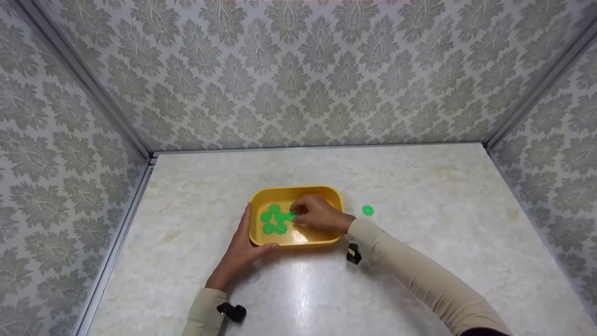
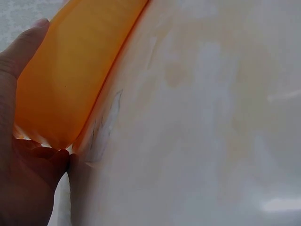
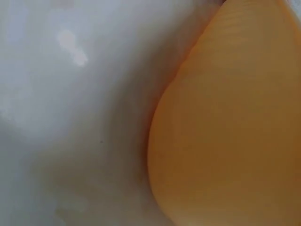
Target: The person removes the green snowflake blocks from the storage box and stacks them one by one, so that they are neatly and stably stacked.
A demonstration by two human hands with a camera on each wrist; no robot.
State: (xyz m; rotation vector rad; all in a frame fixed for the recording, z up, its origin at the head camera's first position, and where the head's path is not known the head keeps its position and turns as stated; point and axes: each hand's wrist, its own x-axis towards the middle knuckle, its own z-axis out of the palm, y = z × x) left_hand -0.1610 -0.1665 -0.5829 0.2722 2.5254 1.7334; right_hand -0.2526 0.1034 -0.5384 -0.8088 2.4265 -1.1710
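Observation:
A yellow plastic tray (image 1: 298,188) with rounded corners stands on the table. Several flat green flower-shaped pieces (image 1: 274,208) lie on the left part of its floor. My left hand (image 1: 242,245) grips the tray's near left corner, fingers along the left wall and thumb along the front. In the left wrist view that hand's thumb and curled fingers are against the yellow wall. My right hand (image 1: 319,213) reaches in over the right wall, its thumb and forefinger curled at a green piece (image 1: 289,216) that they partly hide. The right wrist view holds only the tray's outer wall (image 3: 225,122) and tabletop.
One loose green flower-shaped piece (image 1: 368,210) lies on the table just right of the tray. The pale marbled tabletop (image 1: 419,186) meets patterned panels (image 1: 317,93) at the back and both sides. Each sleeved wrist carries a small black camera (image 1: 353,254).

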